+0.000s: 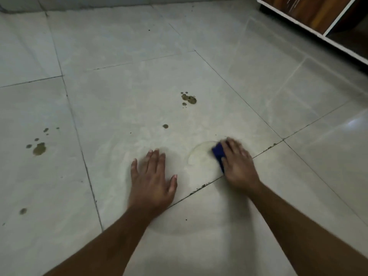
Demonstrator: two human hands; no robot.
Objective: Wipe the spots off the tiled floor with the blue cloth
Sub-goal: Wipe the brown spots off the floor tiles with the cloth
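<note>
My right hand [238, 162] presses the folded blue cloth [218, 154] flat on the pale tiled floor [139, 86]; only the cloth's left edge shows past my fingers. A wet curved smear [199, 154] lies just left of the cloth. My left hand [152, 176] rests palm down on the same tile, fingers spread, holding nothing. Brown spots remain: a cluster [189, 99] further ahead, a single spot [165, 126] nearer, a group [39, 148] on the left tile, and one spot [23, 211] at the near left.
A wooden cabinet with white edging [322, 20] stands at the far right. A wall base [99, 2] runs along the top. Dark grout lines [264, 150] with grime cross beside my right hand.
</note>
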